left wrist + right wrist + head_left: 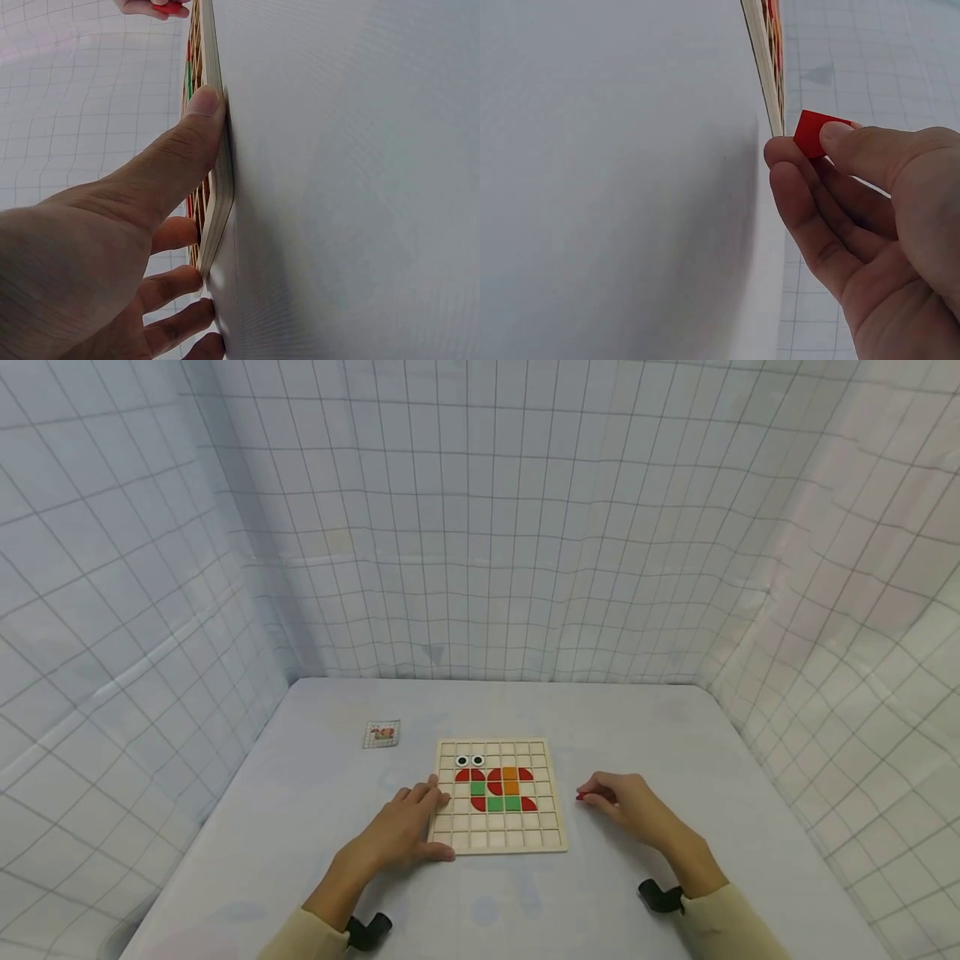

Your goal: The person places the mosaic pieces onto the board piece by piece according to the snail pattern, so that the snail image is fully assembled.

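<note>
A wooden grid board [498,839] lies flat on the table, with red, green and orange tiles and two round eye pieces [469,761] set in its cells. My left hand [405,827] rests on its near left corner, thumb against the near edge and fingers spread along the left side. In the left wrist view the thumb [202,101] touches the board's rim [221,176]. Just right of the board, my right hand [626,806] pinches a small red tile [811,133] between thumb and fingers. That tile is off the board, its exact shape partly covered by the thumb.
A small picture card [382,734] with a reddish figure on a grid lies at the back left of the white table [637,718]. White grid-patterned curtains [495,568] stand behind and at both sides. Each wrist wears a black device [660,896].
</note>
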### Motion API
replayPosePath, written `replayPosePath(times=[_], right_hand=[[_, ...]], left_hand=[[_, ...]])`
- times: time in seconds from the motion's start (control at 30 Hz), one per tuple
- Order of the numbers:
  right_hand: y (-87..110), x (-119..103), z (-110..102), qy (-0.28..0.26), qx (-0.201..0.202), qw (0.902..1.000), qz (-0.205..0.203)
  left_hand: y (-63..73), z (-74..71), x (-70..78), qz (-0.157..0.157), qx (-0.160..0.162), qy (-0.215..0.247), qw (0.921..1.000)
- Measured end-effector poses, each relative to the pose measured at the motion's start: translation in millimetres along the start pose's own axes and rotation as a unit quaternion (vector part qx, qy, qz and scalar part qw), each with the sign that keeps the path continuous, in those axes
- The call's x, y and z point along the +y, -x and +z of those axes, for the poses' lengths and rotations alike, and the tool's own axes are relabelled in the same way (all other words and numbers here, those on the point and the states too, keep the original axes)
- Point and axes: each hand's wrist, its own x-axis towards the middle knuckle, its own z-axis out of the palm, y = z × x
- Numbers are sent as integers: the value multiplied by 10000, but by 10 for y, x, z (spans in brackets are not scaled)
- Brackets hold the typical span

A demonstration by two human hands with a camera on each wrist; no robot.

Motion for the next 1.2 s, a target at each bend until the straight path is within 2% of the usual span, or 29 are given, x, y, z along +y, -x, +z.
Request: replayPosePath(times=[0.23, 0.37, 0.5, 0.83, 1.0, 1.2], right_hand=[[-203, -123, 105, -178, 121, 9995, -247], [-324, -189, 180, -426, 74, 9977, -517], [-441, -237, 258, -379, 7, 9971, -655], [-619, -272, 379, -85, -164, 9985, -515], [-652, -252, 390, 186, -89, 9975, -671], [-700, -280, 356, 220, -411, 9970, -626]], left_hand=[[-22, 37, -26, -42, 30, -47, 10000], [-26, 55, -42, -50, 21, -74, 10000], [-21, 51, -44, -41, 16, -67, 10000], [-11, 34, -28, 1, -24, 56, 10000], [-22, 40, -18, 16, -20, 22, 10000], [-18, 24, -13, -46, -14, -11, 10000]])
